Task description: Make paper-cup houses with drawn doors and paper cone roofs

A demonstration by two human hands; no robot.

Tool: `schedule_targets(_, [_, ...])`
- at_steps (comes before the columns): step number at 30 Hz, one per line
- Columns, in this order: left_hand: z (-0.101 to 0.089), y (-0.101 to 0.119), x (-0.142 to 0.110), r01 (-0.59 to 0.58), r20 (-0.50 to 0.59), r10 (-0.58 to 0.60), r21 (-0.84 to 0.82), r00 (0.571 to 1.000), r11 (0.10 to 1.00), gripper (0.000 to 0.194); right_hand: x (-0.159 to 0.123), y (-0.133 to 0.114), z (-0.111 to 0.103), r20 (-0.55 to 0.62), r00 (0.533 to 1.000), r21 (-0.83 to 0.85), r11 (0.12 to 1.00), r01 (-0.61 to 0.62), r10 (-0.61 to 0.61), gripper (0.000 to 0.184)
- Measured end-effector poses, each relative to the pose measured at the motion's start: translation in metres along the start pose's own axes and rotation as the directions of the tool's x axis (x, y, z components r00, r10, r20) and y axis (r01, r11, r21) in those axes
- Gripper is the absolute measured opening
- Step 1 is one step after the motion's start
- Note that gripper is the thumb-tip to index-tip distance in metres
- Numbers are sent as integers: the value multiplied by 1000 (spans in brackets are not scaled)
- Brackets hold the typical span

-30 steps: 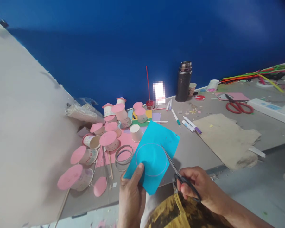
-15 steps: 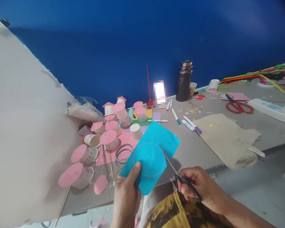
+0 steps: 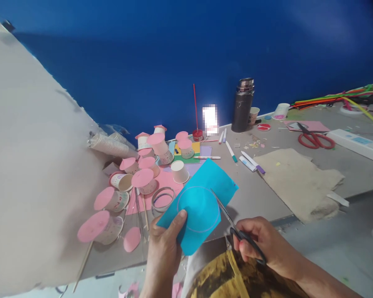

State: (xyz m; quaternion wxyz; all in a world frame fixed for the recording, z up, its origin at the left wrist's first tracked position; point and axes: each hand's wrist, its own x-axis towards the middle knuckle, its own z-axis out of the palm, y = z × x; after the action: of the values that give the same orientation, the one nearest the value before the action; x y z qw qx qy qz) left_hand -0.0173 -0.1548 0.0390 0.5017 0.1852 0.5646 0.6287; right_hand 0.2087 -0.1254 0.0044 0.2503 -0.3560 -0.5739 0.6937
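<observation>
A sheet of bright blue paper (image 3: 202, 207) with a circle drawn on it in a pale line is pinched in my left hand (image 3: 169, 238). My thumb lies on top, near the circle's lower left edge, and the fingers are hidden underneath. Through the handles of dark-handled scissors (image 3: 228, 217) go the fingers of my right hand (image 3: 255, 238). The blades reach into the paper from the right, their tips near the circle's upper right edge. Left of the sheet, a white paper cup (image 3: 179, 171) stands upside down and a roll of tape (image 3: 163, 199) lies on pink paper.
Several paper cups with pink discs (image 3: 143, 179) crowd the table's left side. Markers (image 3: 231, 151), a dark flask (image 3: 243, 105) and a beige cloth (image 3: 298, 178) are beyond and to the right. Red-handled scissors (image 3: 316, 140) lie farther right, by a white power strip (image 3: 354, 142).
The scissor tips sit slightly farther along the circle's upper right edge. The whole view has shifted a little; both hands keep their hold.
</observation>
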Motion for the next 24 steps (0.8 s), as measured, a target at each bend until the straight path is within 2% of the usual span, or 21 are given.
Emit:
schedule_targets(10, [-3,1,4,34,38,-35,19,999,999,45,0,2,0,-5,1000,13,1000,-25,25,65])
schedule_targets(24, [-3,3,5,-14,66,8,97,998,995,42,-1,1,-1,-7,1000,16,1000,-24,24,62])
